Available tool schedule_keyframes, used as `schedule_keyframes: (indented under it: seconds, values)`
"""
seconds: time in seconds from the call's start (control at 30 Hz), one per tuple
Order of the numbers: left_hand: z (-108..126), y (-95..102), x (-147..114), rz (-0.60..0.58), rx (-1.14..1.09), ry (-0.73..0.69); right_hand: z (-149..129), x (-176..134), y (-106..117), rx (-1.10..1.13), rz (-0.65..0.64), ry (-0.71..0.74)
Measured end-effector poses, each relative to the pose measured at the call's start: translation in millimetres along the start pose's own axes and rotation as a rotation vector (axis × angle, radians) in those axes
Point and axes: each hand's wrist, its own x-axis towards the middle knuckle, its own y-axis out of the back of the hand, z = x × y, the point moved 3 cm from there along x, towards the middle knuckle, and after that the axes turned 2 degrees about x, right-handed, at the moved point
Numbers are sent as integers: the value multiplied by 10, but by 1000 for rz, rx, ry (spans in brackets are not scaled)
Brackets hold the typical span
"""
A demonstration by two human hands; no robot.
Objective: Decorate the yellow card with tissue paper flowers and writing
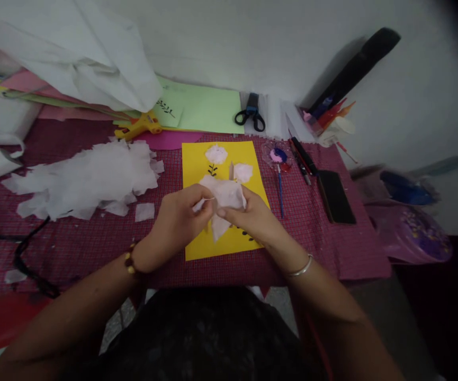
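Note:
Both hands hold white tissue paper above a yellow sheet. My left hand pinches its left edge between thumb and fingers. On the right side, my right hand grips the tissue with the thumb on top and the fingers partly hidden behind. A pointed piece of the tissue hangs below the fingers. The yellow sheet carries a white paper flower at its top, another white flower to the right, and dark painted leaves. My hands cover the middle of the sheet.
Many tissue squares lie piled at left, with a loose square nearby. A yellow glue gun and scissors lie behind. To the right are a paint palette, a paintbrush, pens and a phone.

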Motion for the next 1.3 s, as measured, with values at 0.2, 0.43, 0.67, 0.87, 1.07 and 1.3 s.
schedule_keyframes:
  seconds: [0.2,0.43,0.67,0.87,1.07,1.3]
  values:
    - [-185,-112,51,-331,-735,514,-61,-4,71,-175,84,20]
    - [-176,-215,50,-477,-884,562,-135,-21,84,-322,69,151]
    - [-143,-268,16,-487,-752,485,-141,-31,77,-313,46,169]
    - [-112,-231,8,-444,-786,504,-128,-28,65,-220,-108,132]
    - [-114,-183,7,-437,-808,478,-58,-25,74,-144,-90,90]
    - [-111,-191,12,-484,-855,516,-72,-34,63,-113,-88,67]
